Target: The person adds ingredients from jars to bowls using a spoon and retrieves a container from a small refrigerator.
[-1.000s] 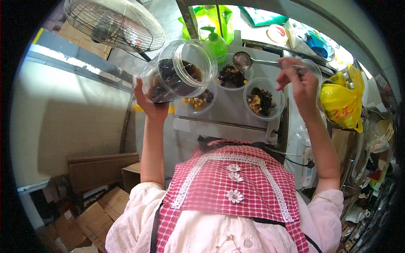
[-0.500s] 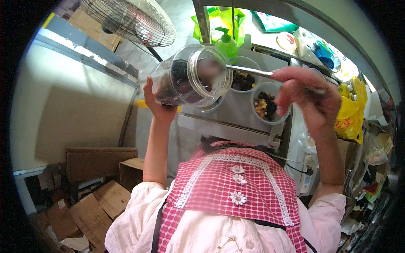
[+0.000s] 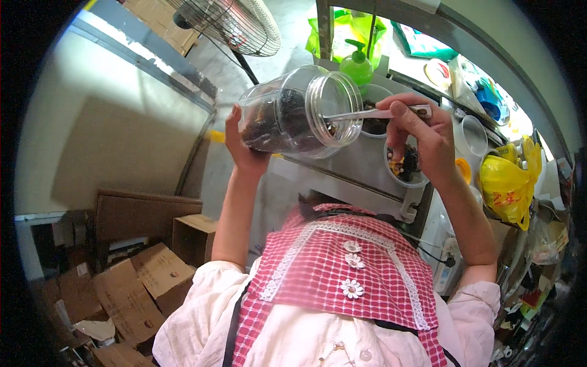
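Note:
A large clear jar, partly filled with dark pieces, lies tilted nearly on its side in the air, mouth to the right. My left hand grips it around the base. In my right hand, the fingers are closed on the handle of a spoon that reaches through the jar's mouth; its bowl end is hard to make out. Below my right hand stands a clear plastic cup holding dark and yellow bits. Another such cup sits behind the spoon, partly hidden.
A green pump bottle stands behind the cups. Further right are a clear cup and a yellow plastic bag. A fan is at the far left, and cardboard boxes are piled at the lower left.
The spoon, which was blurred at the jar's mouth, now shows clearly inside it. My right hand has come left, nearer the jar. The whole view has shifted, moving the surroundings rightward.

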`<state>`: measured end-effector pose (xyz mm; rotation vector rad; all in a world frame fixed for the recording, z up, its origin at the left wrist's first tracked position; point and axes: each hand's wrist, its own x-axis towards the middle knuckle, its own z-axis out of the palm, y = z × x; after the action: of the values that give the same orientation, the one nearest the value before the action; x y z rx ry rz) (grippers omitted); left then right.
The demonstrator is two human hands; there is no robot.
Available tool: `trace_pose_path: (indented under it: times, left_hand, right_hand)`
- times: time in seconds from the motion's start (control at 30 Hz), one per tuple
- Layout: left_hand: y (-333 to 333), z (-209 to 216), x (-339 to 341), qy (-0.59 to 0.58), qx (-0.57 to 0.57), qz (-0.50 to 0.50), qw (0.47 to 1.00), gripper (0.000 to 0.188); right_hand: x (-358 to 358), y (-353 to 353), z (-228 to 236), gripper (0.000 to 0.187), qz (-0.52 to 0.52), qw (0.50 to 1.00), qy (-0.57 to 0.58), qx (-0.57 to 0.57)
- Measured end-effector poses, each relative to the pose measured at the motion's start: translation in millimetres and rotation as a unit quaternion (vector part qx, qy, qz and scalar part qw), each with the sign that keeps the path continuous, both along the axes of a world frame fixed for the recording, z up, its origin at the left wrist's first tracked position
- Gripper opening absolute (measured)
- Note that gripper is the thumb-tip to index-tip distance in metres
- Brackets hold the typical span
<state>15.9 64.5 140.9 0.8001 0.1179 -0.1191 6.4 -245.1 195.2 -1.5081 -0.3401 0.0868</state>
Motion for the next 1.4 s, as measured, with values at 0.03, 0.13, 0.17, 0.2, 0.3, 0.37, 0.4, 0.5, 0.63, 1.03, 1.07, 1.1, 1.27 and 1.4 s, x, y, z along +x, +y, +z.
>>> trace_pose_path:
  times: [0.03, 0.13, 0.17, 0.2, 0.3, 0.37, 0.4, 0.5, 0.63, 1.03, 1.07, 1.1, 1.27, 1.4]
  left_hand:
    - [0.5, 0.6, -1.7, 0.003, 0.000, -0.003, 1.000, 0.077]
    - [-2.0, 4.2, -3.8, 0.002, 0.020, 0.005, 1.000, 0.078]
    - [-2.0, 5.4, -4.1, -0.002, 0.041, 0.014, 0.999, 0.079]
    - [-0.3, 4.2, -4.8, -0.002, 0.041, 0.017, 0.999, 0.079]
    - [4.1, 0.6, -6.5, 0.003, 0.037, 0.011, 0.999, 0.079]
    - [4.6, 1.6, -7.6, 0.006, 0.039, 0.012, 0.999, 0.081]
    - [4.3, 2.6, -8.0, 0.006, 0.038, 0.013, 0.999, 0.081]
    - [5.1, 2.7, -6.9, 0.006, 0.055, 0.023, 0.998, 0.084]
    - [12.5, -5.2, -4.3, -0.012, 0.066, 0.042, 0.997, 0.087]
    - [48.6, -30.0, 8.3, -0.033, 0.078, 0.111, 0.990, 0.076]
    - [53.8, -33.1, 8.5, -0.038, 0.074, 0.115, 0.990, 0.070]
    - [53.1, -25.1, 6.4, -0.036, 0.076, 0.090, 0.992, 0.068]
    - [73.7, -38.8, 10.6, -0.051, 0.087, 0.136, 0.985, 0.065]
    - [84.4, -42.1, 11.5, -0.056, 0.091, 0.134, 0.985, 0.063]
  right_hand:
    - [3.1, 0.4, -1.1, 0.027, -0.005, 0.999, 0.037, 0.014]
    - [12.6, 3.3, -5.0, 0.032, -0.015, 0.993, 0.105, 0.051]
    - [14.6, 4.1, -4.1, 0.031, -0.019, 0.987, 0.144, 0.071]
    - [16.5, 5.2, -3.7, 0.031, -0.020, 0.979, 0.182, 0.091]
    - [21.2, 8.3, -2.6, 0.031, -0.024, 0.979, 0.177, 0.095]
    - [23.2, 10.0, 2.7, 0.030, -0.026, 0.980, 0.174, 0.092]
    - [24.1, 10.6, 5.0, 0.030, -0.029, 0.981, 0.171, 0.090]
    - [30.9, 9.4, 7.0, 0.030, -0.030, 0.982, 0.163, 0.090]
    - [36.1, 11.4, 16.6, 0.030, -0.044, 0.986, 0.142, 0.072]
    - [52.8, 2.4, 24.0, 0.028, -0.107, 0.987, 0.096, 0.077]
    - [52.2, 0.8, 24.8, 0.028, -0.111, 0.987, 0.088, 0.078]
    - [51.3, -1.3, 24.6, 0.027, -0.116, 0.987, 0.081, 0.079]
    - [44.0, -12.4, 15.7, 0.026, -0.135, 0.981, 0.101, 0.094]
    - [34.3, -13.0, -1.9, 0.026, -0.151, 0.982, 0.100, 0.061]
